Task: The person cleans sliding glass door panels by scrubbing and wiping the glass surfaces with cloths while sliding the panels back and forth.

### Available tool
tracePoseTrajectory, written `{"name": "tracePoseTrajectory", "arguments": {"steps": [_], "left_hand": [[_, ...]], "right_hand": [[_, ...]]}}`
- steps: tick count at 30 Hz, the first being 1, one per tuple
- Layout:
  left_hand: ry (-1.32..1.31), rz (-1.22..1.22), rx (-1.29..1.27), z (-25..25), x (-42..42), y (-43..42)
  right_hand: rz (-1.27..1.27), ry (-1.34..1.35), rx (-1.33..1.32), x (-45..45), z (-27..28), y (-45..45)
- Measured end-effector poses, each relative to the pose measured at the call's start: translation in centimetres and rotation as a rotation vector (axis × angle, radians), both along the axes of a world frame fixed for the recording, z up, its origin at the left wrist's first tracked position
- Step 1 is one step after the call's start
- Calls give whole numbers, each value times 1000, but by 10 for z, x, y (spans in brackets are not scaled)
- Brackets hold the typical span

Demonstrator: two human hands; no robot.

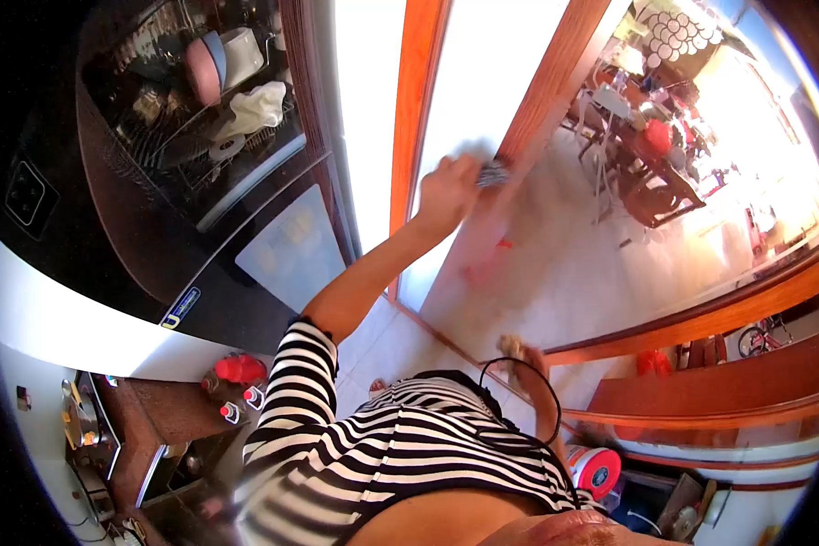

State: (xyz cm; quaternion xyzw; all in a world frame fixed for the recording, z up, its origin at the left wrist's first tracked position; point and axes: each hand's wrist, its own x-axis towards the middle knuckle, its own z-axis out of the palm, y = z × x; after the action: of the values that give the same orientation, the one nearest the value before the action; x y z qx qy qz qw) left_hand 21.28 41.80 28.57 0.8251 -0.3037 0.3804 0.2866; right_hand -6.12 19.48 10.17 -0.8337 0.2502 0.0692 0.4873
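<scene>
My left hand [448,193] reaches up to a wooden-framed door [541,86] with a bright white pane. Its fingers are closed on a dark grey striped pad [492,174], which is against the wooden edge; motion blurs it, so I cannot tell whether it is cloth or scouring material. Low on the right, my right hand [528,357] hangs beside my body with curled fingers. A small tan, crumpled-looking thing [510,345] shows at its fingertips, too small to name. A black cord [555,400] loops in front of that forearm.
At left stands a dark glass-fronted cabinet [191,200] with bowls inside. Bottles with red caps [231,412] are near a brown counter [159,409]. Through the doorway are a cluttered wooden table [651,196] and pale floor [555,282]. A red-and-white bucket [597,470] sits at lower right.
</scene>
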Motion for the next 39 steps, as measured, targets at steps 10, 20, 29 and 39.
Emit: {"name": "tracePoseTrajectory", "arguments": {"steps": [10, 20, 29, 39], "left_hand": [[908, 276, 34, -221, -99, 117], [1195, 496, 78, -319, -181, 188], [1274, 666, 25, -349, -257, 235], [1342, 849, -37, -375, -317, 282]], "right_hand": [[50, -1566, -1537, 176, 399, 52], [-18, -1324, -1551, 299, 386, 151], [805, -1195, -1438, 313, 4, 131], [787, -825, -1383, 274, 85, 111]]}}
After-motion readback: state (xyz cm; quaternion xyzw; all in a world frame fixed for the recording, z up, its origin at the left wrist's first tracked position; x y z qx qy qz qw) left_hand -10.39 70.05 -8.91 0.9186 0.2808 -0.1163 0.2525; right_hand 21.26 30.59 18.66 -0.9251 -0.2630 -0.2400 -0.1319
